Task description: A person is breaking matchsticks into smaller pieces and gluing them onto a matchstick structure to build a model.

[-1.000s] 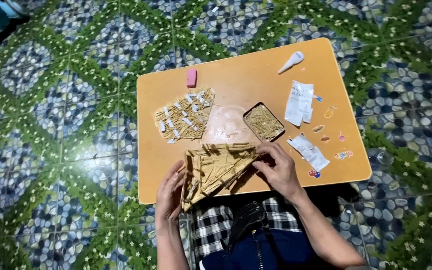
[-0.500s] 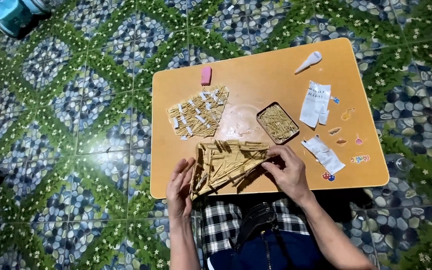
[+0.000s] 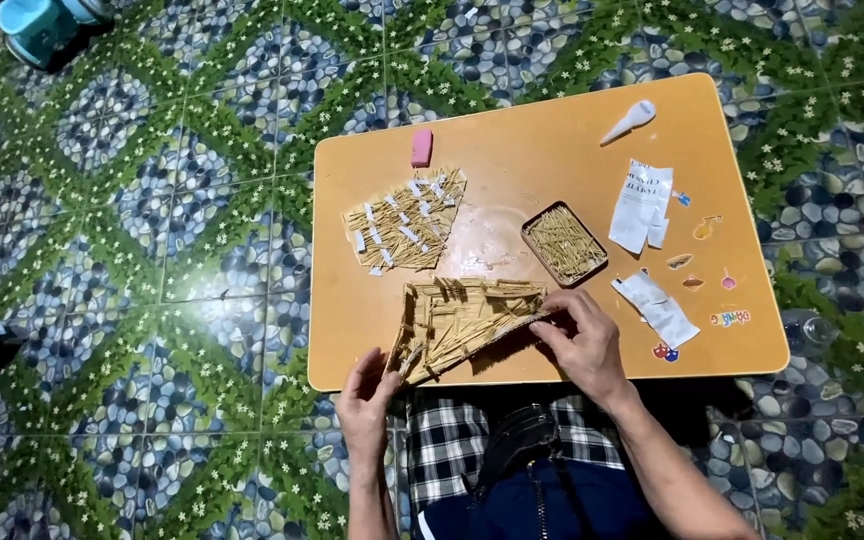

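A panel built of glued wooden sticks (image 3: 462, 318) lies tilted at the near edge of the low orange table (image 3: 532, 150). My left hand (image 3: 372, 392) grips its lower left corner, by the table's edge. My right hand (image 3: 582, 335) pinches its right end, lifting that side slightly. A second flat stick panel (image 3: 404, 222) with white paper strips on it lies on the table just behind.
A small tray of loose sticks (image 3: 564, 243) sits right of centre. Beside it lie torn white papers (image 3: 640, 205), more paper (image 3: 660, 308), a white glue tube (image 3: 629, 120) and a pink eraser (image 3: 421, 147). A teal container (image 3: 37, 25) stands on the patterned floor, far left.
My left hand has slid down to the panel's lower corner. The right end of the panel is raised a little. The view has shifted, so the table sits further right.
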